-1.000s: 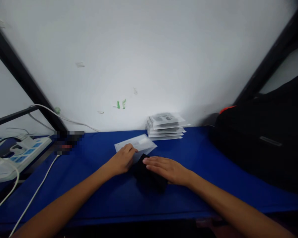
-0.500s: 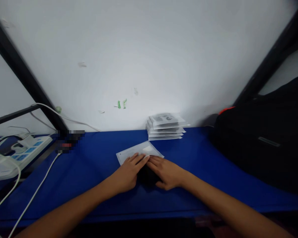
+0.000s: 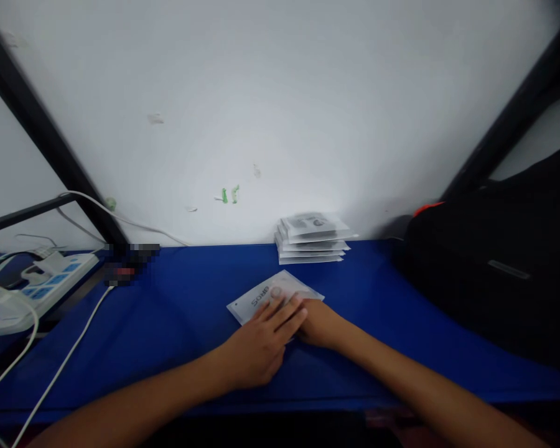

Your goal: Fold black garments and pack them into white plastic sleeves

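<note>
A frosted plastic pouch (image 3: 252, 301) with dark printed letters lies at an angle on the blue table. My left hand (image 3: 264, 345) rests on its near part, fingers stretched out flat across it. Partly behind those fingers is my right hand (image 3: 318, 322), at the pouch's right near side. Its fingers are hidden, so I cannot tell whether they grip the pouch or are inside it. Past the pouch, near the wall, stands a stack of similar packed pouches (image 3: 310, 246) with dark contents showing through.
At the right a big black bag (image 3: 499, 267) takes up the table's side. A white power strip (image 3: 58, 283) with cables is at the left, and a white cable (image 3: 70, 358) runs to the front edge. Behind is a white wall (image 3: 280, 112).
My left hand has shifted right and now overlaps my right hand. The pouch has moved slightly right, and its print shows. The black thing seen between my hands is out of sight.
</note>
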Action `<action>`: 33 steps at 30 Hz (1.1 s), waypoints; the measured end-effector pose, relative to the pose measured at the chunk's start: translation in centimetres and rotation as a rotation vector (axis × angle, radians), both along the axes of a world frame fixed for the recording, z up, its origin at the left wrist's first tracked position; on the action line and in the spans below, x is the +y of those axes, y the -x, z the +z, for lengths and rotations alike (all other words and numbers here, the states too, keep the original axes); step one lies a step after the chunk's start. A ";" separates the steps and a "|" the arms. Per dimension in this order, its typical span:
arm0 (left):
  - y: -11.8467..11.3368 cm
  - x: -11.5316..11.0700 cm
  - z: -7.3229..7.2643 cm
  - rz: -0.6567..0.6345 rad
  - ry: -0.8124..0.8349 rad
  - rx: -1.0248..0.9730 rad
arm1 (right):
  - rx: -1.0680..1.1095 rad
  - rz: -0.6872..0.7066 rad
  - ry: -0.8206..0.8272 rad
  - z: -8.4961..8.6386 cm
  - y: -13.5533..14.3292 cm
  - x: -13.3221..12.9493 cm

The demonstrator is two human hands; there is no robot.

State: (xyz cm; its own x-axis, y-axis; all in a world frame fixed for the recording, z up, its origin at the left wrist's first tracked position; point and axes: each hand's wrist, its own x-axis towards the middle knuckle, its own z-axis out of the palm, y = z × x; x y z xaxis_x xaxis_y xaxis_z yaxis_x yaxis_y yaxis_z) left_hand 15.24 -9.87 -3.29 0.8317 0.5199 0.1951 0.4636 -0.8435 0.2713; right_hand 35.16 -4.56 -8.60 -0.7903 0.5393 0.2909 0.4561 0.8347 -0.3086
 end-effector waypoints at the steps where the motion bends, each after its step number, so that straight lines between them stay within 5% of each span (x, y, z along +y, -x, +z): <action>1: 0.5 0.2 -0.1 0.017 -0.009 -0.018 | -0.040 -0.014 0.011 0.6 -0.1 0.0; 6: 2.8 0.8 -0.9 0.003 -0.151 -0.083 | -0.164 -0.078 -0.131 3.1 -0.6 -0.2; 13: 3.1 0.7 0.8 0.029 -0.499 -0.465 | 0.362 0.005 -0.615 4.1 -0.9 -0.7; 18: 1.4 0.5 2.0 0.040 -0.501 -0.404 | 0.457 0.085 -0.849 4.6 -0.5 -1.8; 28: -0.2 1.4 1.0 0.081 -0.405 -0.410 | 0.377 0.064 -0.815 5.5 0.2 -2.2; 33: 1.3 1.8 2.7 0.059 -0.415 -0.574 | 0.282 -0.059 -0.767 4.9 -1.9 0.4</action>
State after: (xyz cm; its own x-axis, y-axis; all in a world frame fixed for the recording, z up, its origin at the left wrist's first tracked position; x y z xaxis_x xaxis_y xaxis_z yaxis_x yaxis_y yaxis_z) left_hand 13.97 -8.08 -0.58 0.5108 0.3486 0.7859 0.3915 -0.9081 0.1483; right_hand 37.10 -4.14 -3.73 -0.6087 0.1485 0.7794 0.4968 0.8373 0.2285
